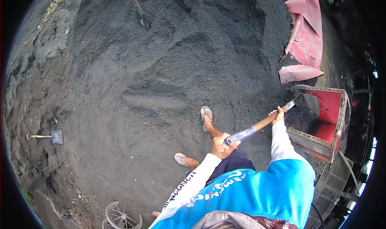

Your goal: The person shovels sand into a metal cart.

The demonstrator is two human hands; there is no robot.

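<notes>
A long-handled shovel (263, 123) slants across in front of my body. My left hand (222, 147) is closed round its rear end, just behind a blue-and-white wrapped section. Farther along the wooden shaft, near the metal socket, my right hand (277, 115) grips it. A mound of dark sand (307, 107) sits at the blade end and hides most of the blade. This end is over the near side of a red-lined box (327, 104) with a perforated metal rim.
A large dark sand pile (193, 48) spreads ahead, with another shovel (138, 12) stuck in it. One more shovel (56, 137) lies at the left. A torn pink-red sheet (307, 31) lies beyond the box. A spoked wheel (120, 217) is at the bottom.
</notes>
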